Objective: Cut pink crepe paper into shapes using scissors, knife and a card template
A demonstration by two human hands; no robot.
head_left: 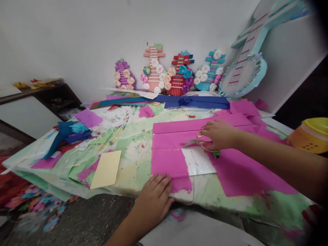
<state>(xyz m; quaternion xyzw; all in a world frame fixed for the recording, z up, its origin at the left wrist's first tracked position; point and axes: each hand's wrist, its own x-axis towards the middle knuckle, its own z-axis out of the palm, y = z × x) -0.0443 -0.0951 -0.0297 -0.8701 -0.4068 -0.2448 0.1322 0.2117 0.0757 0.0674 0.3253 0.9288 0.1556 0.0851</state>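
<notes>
My right hand (219, 134) is closed around the gold-coloured handles of a pair of scissors (191, 142). The blades point left, low over a bright pink sheet (166, 138) on the table. By the near edge my left hand (156, 192) lies flat, its fingertips on the sheet's lower left part. Between the two pink portions, a whitish, shiny panel (201, 161) shows beneath. A small green object (216, 154) sits just below my right hand; its kind I cannot make out. More pink sheet (246, 174) spreads out under my right forearm.
Decorated paper guitars (179, 75) lean against the wall, with a larger pale-blue one (243, 73) at the right. A tangle of white string (115, 118), a cream card (106, 169) and paper scraps lie at the left. A yellow tub (311, 136) stands far right.
</notes>
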